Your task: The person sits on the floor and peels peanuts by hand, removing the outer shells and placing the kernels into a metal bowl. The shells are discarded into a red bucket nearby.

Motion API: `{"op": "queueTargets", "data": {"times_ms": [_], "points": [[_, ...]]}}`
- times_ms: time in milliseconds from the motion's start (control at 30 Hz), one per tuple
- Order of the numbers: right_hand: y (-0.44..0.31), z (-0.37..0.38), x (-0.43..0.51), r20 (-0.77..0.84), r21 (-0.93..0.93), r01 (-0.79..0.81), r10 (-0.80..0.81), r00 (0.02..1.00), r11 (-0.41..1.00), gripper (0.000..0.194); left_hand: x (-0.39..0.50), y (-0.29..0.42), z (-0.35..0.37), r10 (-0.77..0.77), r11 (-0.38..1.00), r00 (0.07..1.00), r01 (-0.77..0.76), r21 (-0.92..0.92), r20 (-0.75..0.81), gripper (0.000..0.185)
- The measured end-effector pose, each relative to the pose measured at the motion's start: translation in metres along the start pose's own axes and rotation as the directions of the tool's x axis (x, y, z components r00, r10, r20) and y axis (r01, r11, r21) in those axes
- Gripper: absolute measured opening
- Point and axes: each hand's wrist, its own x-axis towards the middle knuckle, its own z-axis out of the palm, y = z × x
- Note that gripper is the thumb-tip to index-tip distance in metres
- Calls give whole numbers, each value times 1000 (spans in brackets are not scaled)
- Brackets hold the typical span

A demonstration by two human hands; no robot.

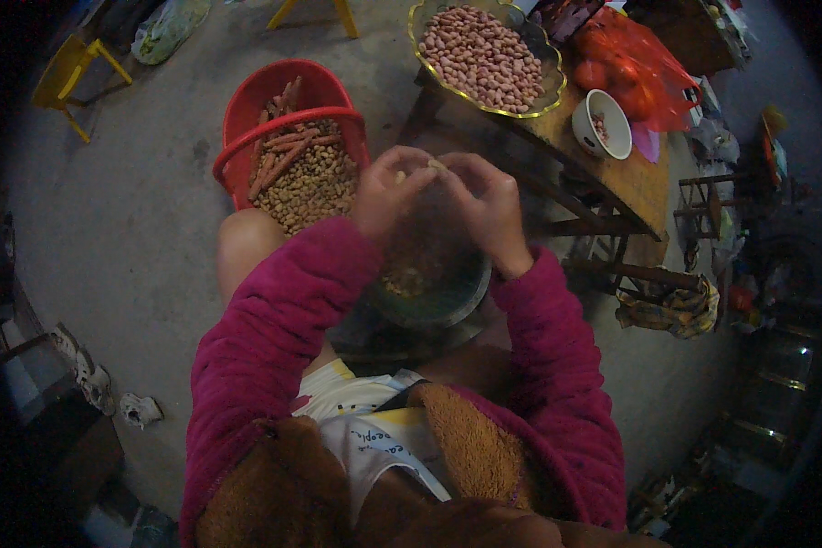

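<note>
Both hands meet fingertip to fingertip above a dark round basin (445,312), with a small peanut pod (437,165) between them. My left hand (394,188) pinches the pod from one side and has another pale pod or shell tucked in its fingers. My right hand (483,198) grips the pod's other side. In the basin lie some pale bits, perhaps shells. Beside my left hand stands a red plastic basket (229,147) with unshelled peanuts (308,185) and pinkish sticks, perhaps corncobs (288,157). A gold-rimmed bowl (557,89) holds many shelled peanuts (479,58).
A wooden table (616,181) at the upper right bears the gold-rimmed bowl, a white bowl (620,140) with a few kernels and a red plastic bag (640,68). A yellow chair (68,75) stands upper left. Shoes (140,409) lie on the floor at lower left.
</note>
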Motion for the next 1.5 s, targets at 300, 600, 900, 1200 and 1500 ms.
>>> {"op": "queueTargets", "data": {"times_ms": [300, 600, 900, 1200, 1500], "points": [[13, 6, -1, 20, 144, -68, 66, 998, 987, 18, 3, -1, 1, 58, 998, 998, -58, 22, -7, 17], [13, 5, -2, 61, 187, -111, 102, 993, 976, 17, 7, -7, -3, 188, 964, 982, -186, 192, 5, 14], [15, 12, -4, 73, 480, -253, 250, 966, 840, 10, 0, 0, 1, 3, 1000, 1000, -3, 7, 17, 15], [8, 21, -6, 233, 903, -343, 377, 896, 257, 15, -4, 14, 4, -67, 953, 994, 89, -289, 86, 16], [-1, -1, 7, 157, 903, -266, 318, 935, 336, 18, -1, 9, 0, -120, 939, 989, 140, -315, 81, 28]]}}
